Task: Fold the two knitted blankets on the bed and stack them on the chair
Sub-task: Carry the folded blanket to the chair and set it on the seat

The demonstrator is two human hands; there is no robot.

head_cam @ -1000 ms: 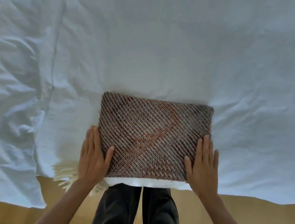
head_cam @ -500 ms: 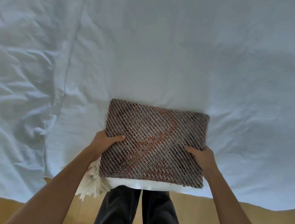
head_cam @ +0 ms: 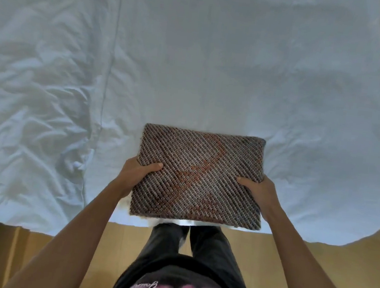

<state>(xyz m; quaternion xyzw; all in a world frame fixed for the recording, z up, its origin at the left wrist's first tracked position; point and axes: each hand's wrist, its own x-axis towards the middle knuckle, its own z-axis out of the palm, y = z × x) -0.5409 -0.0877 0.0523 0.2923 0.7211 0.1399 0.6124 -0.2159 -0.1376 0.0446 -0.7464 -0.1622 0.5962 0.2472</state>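
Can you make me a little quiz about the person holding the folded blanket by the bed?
1. True or false: the brown knitted blanket is spread out flat across the whole bed.
2. What grips the blanket's two side edges? A) only the left hand B) only the right hand C) both hands
3. Fill in: a folded ______ blanket peeks out under the brown one's near edge.

Key
1. False. It is folded into a neat rectangle near the edge of the bed.
2. C. Each thumb lies on top, with the fingers hidden underneath.
3. White.
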